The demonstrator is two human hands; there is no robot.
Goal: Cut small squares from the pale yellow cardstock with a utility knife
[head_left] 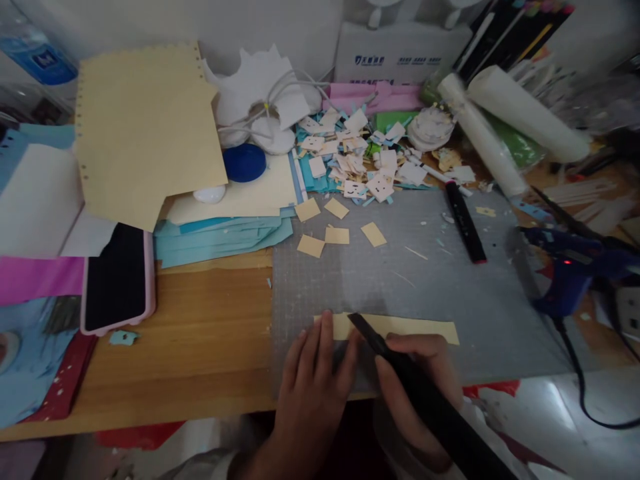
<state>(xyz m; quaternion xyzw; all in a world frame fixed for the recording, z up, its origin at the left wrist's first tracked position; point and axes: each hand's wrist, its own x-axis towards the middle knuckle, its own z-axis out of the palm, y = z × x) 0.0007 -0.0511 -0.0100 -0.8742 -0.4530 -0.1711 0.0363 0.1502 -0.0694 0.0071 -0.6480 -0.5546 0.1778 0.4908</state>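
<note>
A narrow strip of pale yellow paper (420, 328) lies across the front of the grey cutting mat (330, 283). My left hand (315, 380) presses on the strip's left part, its fingers stretched out and lying flat. In my right hand (425, 380) is a black craft knife (400, 363), gripped like a pen. The knife's tip touches or hovers just over the strip beside my left fingers; which of these I cannot tell. Several small yellow paper rectangles (337, 235) lie further back on the mat.
Behind them is a pile of small paper pieces with drawn faces (350, 157). A black marker (465, 223) and a blue glue gun (570, 260), its red light on, are to the right. Leftward lie a phone (119, 283), teal paper strips (225, 240) and a large yellow sheet (150, 127).
</note>
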